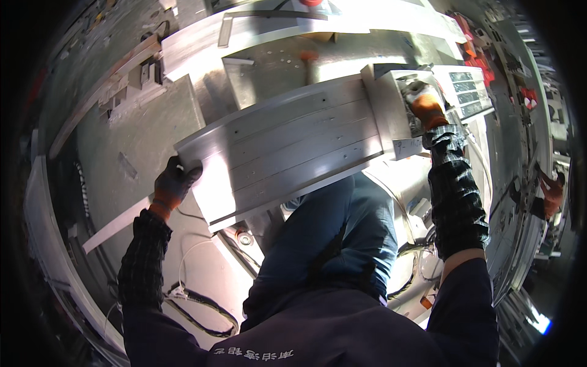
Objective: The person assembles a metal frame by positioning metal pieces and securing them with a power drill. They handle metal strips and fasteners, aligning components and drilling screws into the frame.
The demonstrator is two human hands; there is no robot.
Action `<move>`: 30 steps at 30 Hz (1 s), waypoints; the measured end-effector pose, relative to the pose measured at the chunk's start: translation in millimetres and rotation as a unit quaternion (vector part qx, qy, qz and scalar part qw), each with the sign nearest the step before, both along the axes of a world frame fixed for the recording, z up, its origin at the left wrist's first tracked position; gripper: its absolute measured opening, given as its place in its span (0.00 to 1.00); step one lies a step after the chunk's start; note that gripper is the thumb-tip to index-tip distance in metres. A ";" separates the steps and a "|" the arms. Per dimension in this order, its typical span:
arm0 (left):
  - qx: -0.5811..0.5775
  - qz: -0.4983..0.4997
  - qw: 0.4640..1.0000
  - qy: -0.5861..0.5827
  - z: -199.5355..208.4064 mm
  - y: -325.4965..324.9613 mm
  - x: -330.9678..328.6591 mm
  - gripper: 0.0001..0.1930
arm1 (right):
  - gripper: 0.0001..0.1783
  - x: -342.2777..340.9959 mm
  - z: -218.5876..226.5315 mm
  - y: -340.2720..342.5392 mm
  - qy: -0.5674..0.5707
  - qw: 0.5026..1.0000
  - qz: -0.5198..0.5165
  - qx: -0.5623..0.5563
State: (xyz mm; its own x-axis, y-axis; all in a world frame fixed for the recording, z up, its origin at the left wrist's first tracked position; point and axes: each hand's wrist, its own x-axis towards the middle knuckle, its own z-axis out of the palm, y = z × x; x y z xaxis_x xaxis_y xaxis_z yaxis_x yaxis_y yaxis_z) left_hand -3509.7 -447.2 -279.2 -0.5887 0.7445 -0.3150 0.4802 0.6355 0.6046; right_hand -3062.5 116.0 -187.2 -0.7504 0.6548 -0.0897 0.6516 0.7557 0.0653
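A long grey metal panel (287, 137) with raised side edges and small holes lies slanted across in front of me, over my knees. My left hand (177, 180), in a dark and orange glove, is closed on the panel's left end. At the right end stands a box-shaped metal piece (388, 113), set crosswise against the panel. My right hand (425, 104), in a pale and orange glove, reaches into this piece's open side. Its fingers are curled; what they grip is hidden. Handwritten marks show on the piece's near edge.
Behind the panel runs a long pale metal profile (257, 40). A slatted metal part (468, 92) sits beyond my right hand. Dark cables (205, 312) loop on the floor by my legs. Another person (550, 196) in orange is at the far right.
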 end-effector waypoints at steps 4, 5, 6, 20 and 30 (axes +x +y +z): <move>-0.047 -0.030 0.997 0.062 18.3 20.3 5.7 0.36 | 0.22 59.1 -50.1 67.0 -0.140 0.942 0.167 0.254; -0.049 -0.030 0.997 0.059 22.7 23.3 8.4 0.37 | 0.26 67.8 -52.0 75.0 -0.207 0.912 0.196 0.293; -0.051 -0.031 0.997 0.054 27.9 25.4 10.8 0.37 | 0.25 75.6 -47.9 83.3 -0.181 0.911 0.224 0.295; -0.074 -0.008 0.997 -0.014 46.4 30.0 11.6 0.45 | 0.13 -83.8 86.2 -188.4 0.354 0.841 -0.046 -0.407; -0.062 0.012 0.997 -0.046 40.8 21.4 8.8 0.47 | 0.16 -169.7 24.5 -278.8 0.273 0.719 -0.102 -0.631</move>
